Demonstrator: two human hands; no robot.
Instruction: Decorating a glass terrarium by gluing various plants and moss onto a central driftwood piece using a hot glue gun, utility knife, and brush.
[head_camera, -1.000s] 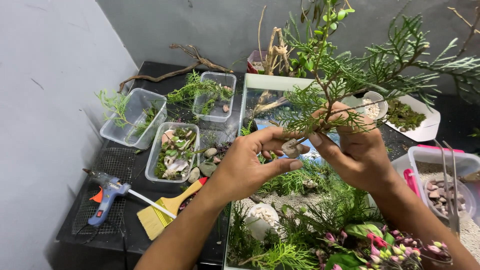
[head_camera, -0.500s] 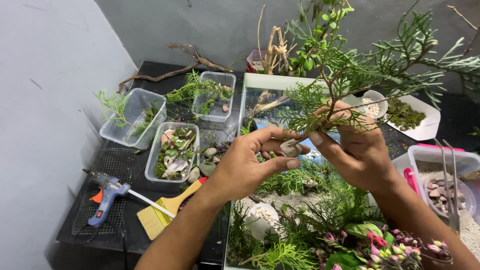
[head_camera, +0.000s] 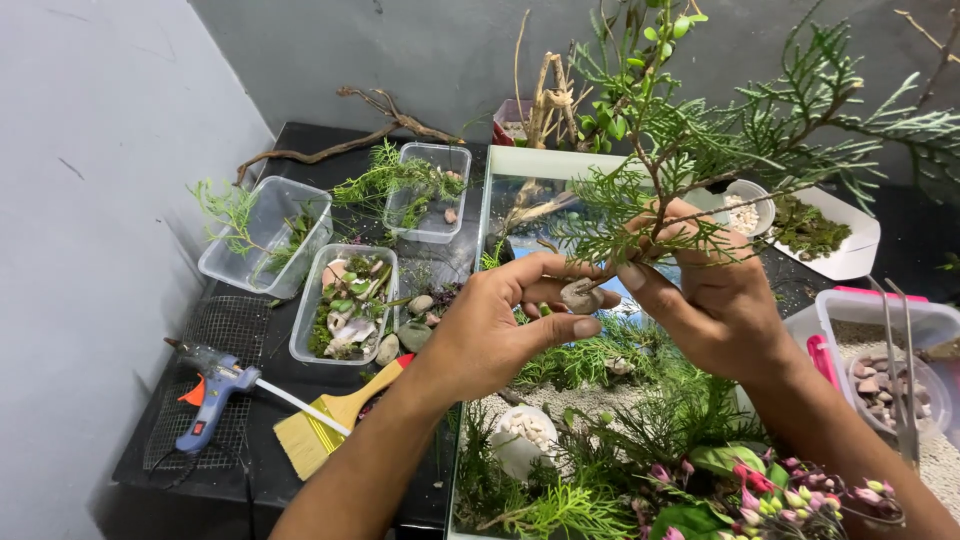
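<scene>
— Cypress-like green sprig with feathery, flat-fanned foliage: that is what you have between your hands, held upright above the rectangular glass tank in the middle of the desk. Where does its base sit?

— Down by a small grey-brown stone. Your left hand is closed around that stone, thumb under it and fingers curled over the top, while your right hand pinches the thin stem just above, thumb and forefinger tight on it. Stem and stone touch, though you cannot tell whether they are already joined.

— How far along does the planting look?

— Well on, judging by the tank. Pale sand covers its floor, low green fronds stand in it, a round white pot of pebbles lies near the front wall, and pink-budded flowers crowd the near right corner. The sprig itself is not yet set down; it hangs in the air over the sand.

— And the supplies?

— Plenty left. Three clear plastic tubs of greenery, shells and stones sit at the left side of the desk, with a blue glue gun on a wire mesh and a wooden-handled brush near the front left corner.
</scene>
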